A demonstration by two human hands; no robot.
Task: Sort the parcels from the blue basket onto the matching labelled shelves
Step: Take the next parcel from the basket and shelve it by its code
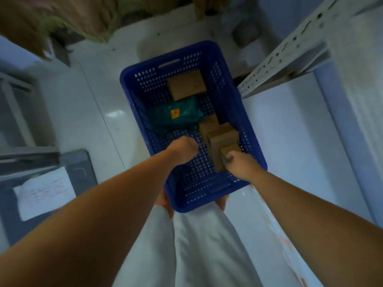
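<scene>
Reaching into the blue basket (129,90) on the floor, the right hand (238,165) grips a small brown box (229,151) by the near right wall, against a cluster of other boxes (215,133). The left hand (182,149) hangs over the basket's bottom with its fingers bent out of sight, so its hold cannot be told. A green bag (176,116) and a cardboard box (186,84) lie farther in.

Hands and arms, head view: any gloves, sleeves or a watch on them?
The left hand and right hand are bare, with no gloves. The left arm and right arm are bare along all that shows, with no sleeve, watch or band visible. A dark smudge by the right hand's fingers is too blurred to identify.
</scene>
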